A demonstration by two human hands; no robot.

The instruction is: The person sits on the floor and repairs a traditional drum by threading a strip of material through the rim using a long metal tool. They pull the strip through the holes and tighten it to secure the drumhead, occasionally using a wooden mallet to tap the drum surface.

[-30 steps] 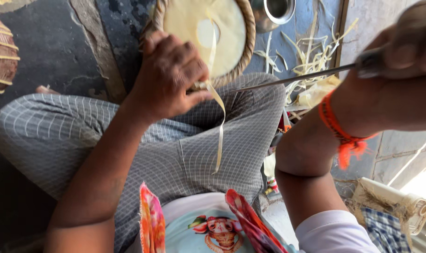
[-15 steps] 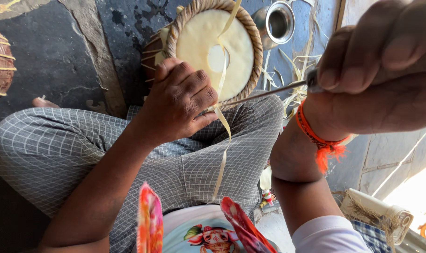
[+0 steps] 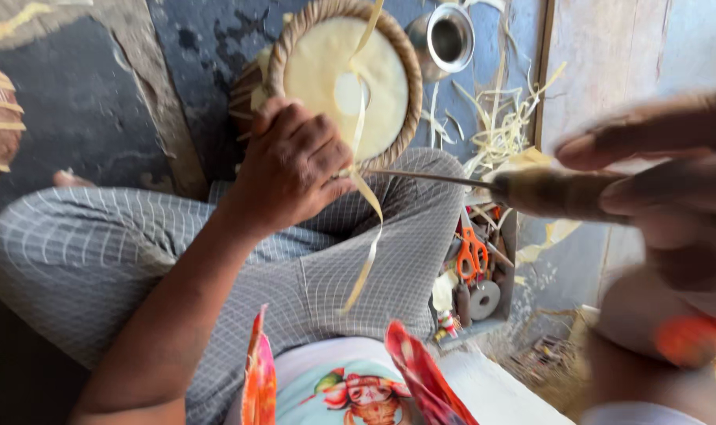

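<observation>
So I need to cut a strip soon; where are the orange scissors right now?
In the head view the scissors lie right of centre, in a small tool box on the floor beside the person's knee, below the awl.

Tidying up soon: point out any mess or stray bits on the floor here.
Pale loose strips lie scattered on the blue floor beside the steel cup, right of the round woven basket that the left hand grips. Nothing looks spilled.

No packages, labels, signs, screens.

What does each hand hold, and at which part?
Left hand: woven basket, at its near rim. Right hand: pointed tool, by its thick handle end.
</observation>
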